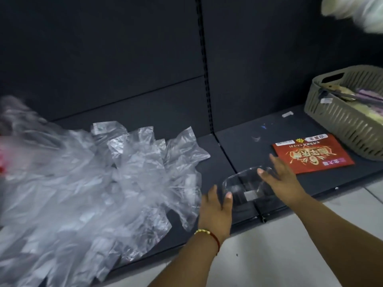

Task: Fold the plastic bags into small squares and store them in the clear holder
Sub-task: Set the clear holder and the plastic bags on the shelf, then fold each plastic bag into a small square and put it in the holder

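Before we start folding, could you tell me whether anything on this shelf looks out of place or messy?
The plastic bags lie in a crumpled, unfolded heap, spilling over the shelf's front edge. The clear holder looks empty, and a red leaflet lies loose beside it.

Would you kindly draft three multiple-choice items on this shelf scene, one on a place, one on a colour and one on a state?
1. Where does the pile of plastic bags lie relative to the clear holder?
A. To its left
B. To its right
C. Inside it

2. What colour is the flyer beside the basket?
A. Blue
B. Red
C. Green

3. What does the clear holder contain?
A. A stack of folded bags
B. The flyer
C. No bags yet

Answers:
1. A, the bags spread over the shelf's left part.
2. B, it is red with gold print.
3. C, the dark shelf shows through it, while the left hand and right hand flank it with straight fingers.
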`<state>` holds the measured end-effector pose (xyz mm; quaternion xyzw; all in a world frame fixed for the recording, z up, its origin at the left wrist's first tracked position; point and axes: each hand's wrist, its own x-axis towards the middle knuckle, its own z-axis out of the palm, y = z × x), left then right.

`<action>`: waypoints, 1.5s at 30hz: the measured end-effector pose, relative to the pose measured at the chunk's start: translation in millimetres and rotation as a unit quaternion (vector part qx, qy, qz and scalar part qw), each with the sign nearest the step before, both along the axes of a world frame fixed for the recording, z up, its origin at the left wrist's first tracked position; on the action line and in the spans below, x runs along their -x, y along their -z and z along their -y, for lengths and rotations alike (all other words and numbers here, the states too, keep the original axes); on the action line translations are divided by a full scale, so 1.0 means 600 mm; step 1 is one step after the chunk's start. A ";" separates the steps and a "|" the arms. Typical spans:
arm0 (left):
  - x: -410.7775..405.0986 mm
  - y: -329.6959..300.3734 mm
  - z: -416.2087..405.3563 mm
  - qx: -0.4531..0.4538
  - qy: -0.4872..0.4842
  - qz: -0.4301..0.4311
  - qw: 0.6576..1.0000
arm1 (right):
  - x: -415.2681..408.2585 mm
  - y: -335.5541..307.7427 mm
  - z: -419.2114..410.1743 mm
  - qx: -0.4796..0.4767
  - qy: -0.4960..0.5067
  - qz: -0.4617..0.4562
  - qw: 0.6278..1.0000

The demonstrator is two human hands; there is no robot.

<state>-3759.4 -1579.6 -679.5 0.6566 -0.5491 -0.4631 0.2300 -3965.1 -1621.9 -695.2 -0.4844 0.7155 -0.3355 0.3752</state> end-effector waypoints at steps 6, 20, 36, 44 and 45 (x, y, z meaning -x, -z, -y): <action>-0.172 -0.055 0.054 0.308 -0.262 0.206 0.891 | -0.056 -0.019 -0.025 0.128 0.045 -0.123 0.983; -0.273 -0.225 0.149 0.107 -0.213 -0.030 0.971 | -0.191 -0.113 -0.072 0.199 -0.100 -0.134 0.966; -0.218 -0.435 -0.114 0.150 -0.124 -0.417 0.888 | -0.240 -0.416 -0.187 0.323 -0.143 -0.091 0.931; -0.211 -0.463 -0.248 0.101 -0.153 -0.535 0.825 | -0.240 -0.429 -0.268 0.328 -0.138 -0.137 0.925; -0.210 -0.462 -0.256 0.098 -0.156 -0.540 0.821 | -0.240 -0.425 -0.273 0.323 -0.139 -0.128 0.927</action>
